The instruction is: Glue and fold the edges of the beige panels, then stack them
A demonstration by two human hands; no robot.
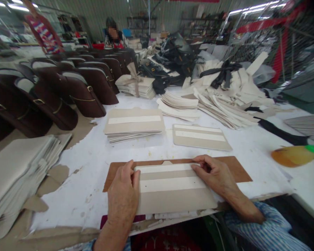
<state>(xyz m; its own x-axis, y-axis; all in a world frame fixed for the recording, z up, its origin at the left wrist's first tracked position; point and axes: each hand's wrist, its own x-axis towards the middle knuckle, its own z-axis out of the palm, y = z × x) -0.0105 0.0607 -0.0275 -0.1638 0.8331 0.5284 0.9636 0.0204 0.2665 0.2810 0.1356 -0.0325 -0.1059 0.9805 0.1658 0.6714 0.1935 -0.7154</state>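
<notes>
A flat beige panel (170, 200) with white strips across it lies in front of me at the table's near edge. It overlaps a brown leather piece (231, 169), which shows behind its top edge and out to both sides. My left hand (123, 193) grips the panel's left edge, thumb and fingers bent at the upper left corner. At the upper right corner, the thumb and forefinger of my right hand (216, 174) pinch the panel. Beyond them are a similar striped panel (201, 141) and a stack of beige panels (134, 125).
Rows of dark brown bags (81, 94) stand at the left, behind a pile of pale sheets (18, 157). Curved cream strips (179, 101) and black pieces lie at the back. A bottle of amber liquid (290, 156) rests at right. Two people are in the background.
</notes>
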